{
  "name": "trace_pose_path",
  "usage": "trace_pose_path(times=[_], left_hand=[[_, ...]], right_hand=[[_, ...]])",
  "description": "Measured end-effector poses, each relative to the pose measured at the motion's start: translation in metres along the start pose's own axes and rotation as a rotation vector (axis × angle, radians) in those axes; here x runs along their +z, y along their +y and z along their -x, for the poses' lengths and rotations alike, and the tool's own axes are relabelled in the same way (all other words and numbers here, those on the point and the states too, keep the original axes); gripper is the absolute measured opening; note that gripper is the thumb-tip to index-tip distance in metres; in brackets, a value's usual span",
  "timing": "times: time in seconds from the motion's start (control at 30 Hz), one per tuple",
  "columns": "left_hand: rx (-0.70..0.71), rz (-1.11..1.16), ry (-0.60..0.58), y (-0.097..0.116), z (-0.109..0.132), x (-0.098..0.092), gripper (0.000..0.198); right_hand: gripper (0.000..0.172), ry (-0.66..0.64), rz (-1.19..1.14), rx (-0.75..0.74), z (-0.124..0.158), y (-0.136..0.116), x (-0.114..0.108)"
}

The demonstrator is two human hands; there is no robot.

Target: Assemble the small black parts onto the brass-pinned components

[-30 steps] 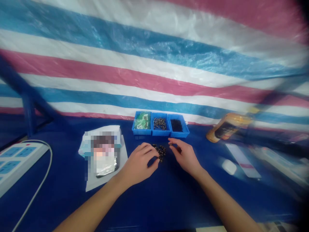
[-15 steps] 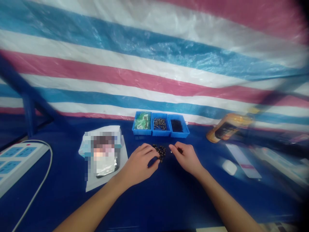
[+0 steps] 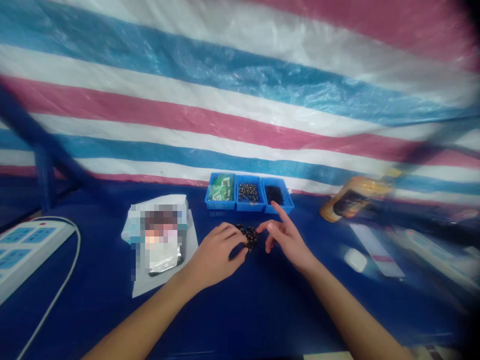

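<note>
Right hand [image 3: 288, 241]: opened out from earlier pinch, grip released, beside pile of small dark parts [image 3: 250, 239] on table [image 3: 255, 310]. Left hand [image 3: 219, 254]: curled at pile's left edge, grip: cannot tell. Beyond: three blue trays [image 3: 249, 206], rightmost overlapped by forefinger [image 3: 282, 213]; bottle [image 3: 352, 197], right.

A person's left hand [image 3: 215, 255] curls left of a dark pile [image 3: 250, 239]; the right hand [image 3: 290, 240], one finger extended, angles in opposite.

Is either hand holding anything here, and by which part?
The left hand curls at the pile of small dark parts; whether it holds one cannot be told. The right hand, fingers spread, shows nothing held.
</note>
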State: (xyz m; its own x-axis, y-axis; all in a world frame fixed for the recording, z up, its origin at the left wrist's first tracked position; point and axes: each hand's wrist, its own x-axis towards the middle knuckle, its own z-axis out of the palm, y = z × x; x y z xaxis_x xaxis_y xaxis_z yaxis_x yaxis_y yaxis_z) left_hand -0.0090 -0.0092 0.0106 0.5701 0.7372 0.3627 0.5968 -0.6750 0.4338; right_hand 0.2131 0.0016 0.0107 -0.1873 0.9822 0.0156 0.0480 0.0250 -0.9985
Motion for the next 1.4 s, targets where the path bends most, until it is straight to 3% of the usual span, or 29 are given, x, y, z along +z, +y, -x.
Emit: trace_pose_path(times=[0.07,0.23,0.33,0.47,0.9,1.4], left_hand=[[-0.005,-0.008,-0.005,-0.001,0.000,0.001,0.014],[-0.061,-0.045,-0.045,-0.004,0.002,0.005,0.017],[-0.070,-0.068,-0.078,-0.006,0.003,0.007,0.021],[-0.059,-0.115,-0.109,-0.007,0.003,0.009,0.021],[-0.097,-0.148,-0.108,-0.008,0.003,0.011,0.028],[-0.100,-0.183,-0.141,-0.007,0.002,0.010,0.015]], right_hand=[[0.069,0.003,0.019,-0.011,0.001,-0.001,0.001],[0.036,0.004,0.467,-0.105,0.003,0.003,0.002],[0.029,-0.075,0.782,-0.202,0.004,0.007,0.004],[0.022,-0.186,0.977,-0.257,0.005,0.011,0.009],[0.013,-0.225,1.108,-0.335,0.007,0.012,0.009],[0.003,-0.248,1.090,-0.329,0.005,0.012,0.007]])
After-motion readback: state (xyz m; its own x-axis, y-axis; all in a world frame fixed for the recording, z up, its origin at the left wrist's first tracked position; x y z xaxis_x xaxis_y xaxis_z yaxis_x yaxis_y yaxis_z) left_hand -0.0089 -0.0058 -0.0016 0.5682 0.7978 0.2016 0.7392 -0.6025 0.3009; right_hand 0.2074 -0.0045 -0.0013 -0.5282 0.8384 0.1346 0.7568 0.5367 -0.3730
